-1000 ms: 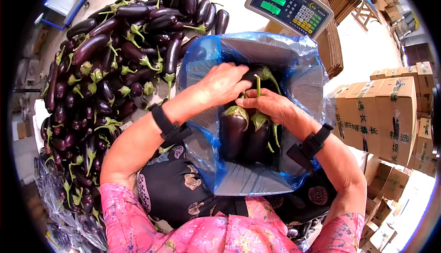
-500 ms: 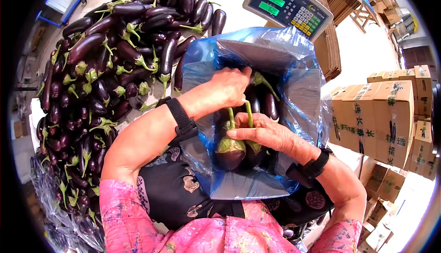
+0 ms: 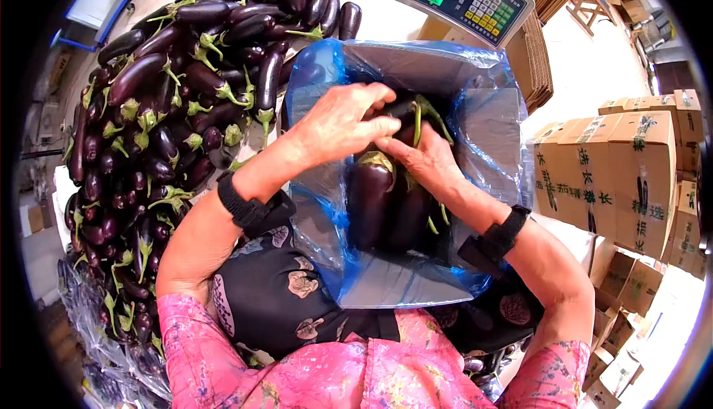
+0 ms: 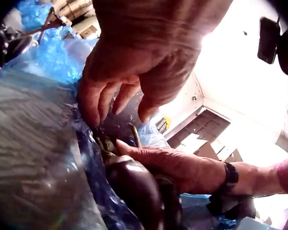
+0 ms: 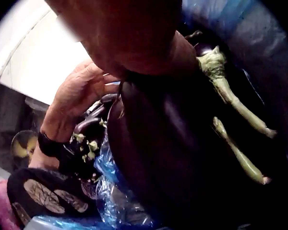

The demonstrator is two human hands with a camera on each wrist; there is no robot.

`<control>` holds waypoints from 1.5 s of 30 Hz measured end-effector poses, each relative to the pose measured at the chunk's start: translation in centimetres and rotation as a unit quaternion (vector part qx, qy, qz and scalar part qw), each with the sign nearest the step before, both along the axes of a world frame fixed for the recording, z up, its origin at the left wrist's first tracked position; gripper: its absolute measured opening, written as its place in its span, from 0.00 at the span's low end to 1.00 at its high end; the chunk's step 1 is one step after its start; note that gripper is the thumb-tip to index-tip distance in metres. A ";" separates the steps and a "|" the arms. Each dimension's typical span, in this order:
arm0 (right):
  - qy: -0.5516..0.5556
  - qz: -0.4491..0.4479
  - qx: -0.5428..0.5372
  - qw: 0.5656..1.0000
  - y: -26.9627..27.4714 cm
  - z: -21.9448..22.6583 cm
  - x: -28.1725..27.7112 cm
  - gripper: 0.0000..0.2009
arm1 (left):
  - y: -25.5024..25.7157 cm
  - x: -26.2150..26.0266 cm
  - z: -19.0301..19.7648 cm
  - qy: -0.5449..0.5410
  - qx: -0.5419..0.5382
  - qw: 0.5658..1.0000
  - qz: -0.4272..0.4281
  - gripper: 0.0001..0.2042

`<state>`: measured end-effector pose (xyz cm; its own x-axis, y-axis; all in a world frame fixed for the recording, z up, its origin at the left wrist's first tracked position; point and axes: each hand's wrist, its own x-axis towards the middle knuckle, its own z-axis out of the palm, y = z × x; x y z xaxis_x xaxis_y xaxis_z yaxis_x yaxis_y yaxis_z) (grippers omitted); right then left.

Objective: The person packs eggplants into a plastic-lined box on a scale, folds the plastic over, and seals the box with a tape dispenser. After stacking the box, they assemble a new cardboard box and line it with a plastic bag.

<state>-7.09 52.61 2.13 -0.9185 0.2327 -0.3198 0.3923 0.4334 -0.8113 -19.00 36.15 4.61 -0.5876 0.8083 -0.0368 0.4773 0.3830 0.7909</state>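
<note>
Dark purple eggplants with green stems lie inside a box lined with blue plastic. The right hand reaches in over them. In the left wrist view, the thumb of this right hand lies across the top of an eggplant, a stem rising beside it; its other fingers are hidden. Over the far left part of the box, the left hand has loosely bent, spread fingers with nothing visible between them. The right wrist view shows an eggplant close up, under the right hand.
A large heap of eggplants covers the area left of the box. A digital scale display stands beyond it, beside flattened cardboard. Printed cartons are stacked at the right. The person's patterned lap is below the box.
Half a second ago the right hand held two eggplants by their stem ends, tilted toward the person; they now lie farther into the box. The left hand has moved up and left, its fingers loosened.
</note>
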 end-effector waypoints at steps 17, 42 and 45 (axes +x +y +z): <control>-0.039 0.196 0.296 0.934 1.2 0.4 -0.8 0.06 | -0.3 6.4 -0.6 0.203 -0.187 0.956 -0.101 0.27; 0.133 -0.070 0.171 0.974 12.6 8.6 2.3 0.22 | -5.1 -4.7 1.0 -0.003 0.090 0.975 0.204 0.33; 0.093 -0.090 0.080 0.988 13.5 7.9 1.5 0.32 | -4.5 -7.0 0.4 -0.043 0.085 0.983 0.160 0.39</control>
<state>-5.59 66.15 10.06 -0.8972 0.4313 -0.0954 0.3251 0.4985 -0.8036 -26.00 31.68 4.98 -0.8134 0.5813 0.0222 0.2831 0.3621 0.8881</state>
